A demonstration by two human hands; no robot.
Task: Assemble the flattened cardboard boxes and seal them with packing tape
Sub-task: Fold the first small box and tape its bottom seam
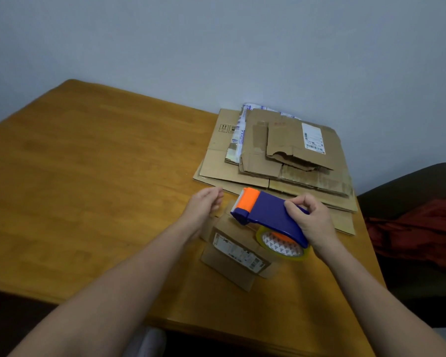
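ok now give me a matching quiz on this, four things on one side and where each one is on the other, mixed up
Things
1. tape dispenser
2. small cardboard box
3. stack of flattened boxes
4. red cloth

Places
A. on the dark seat to the right of the table
B. far side of the table, by the wall
C. gripped in the right hand
D. near side of the table, between the forearms

Pairs: 1-C, 2-D, 3-B, 4-A
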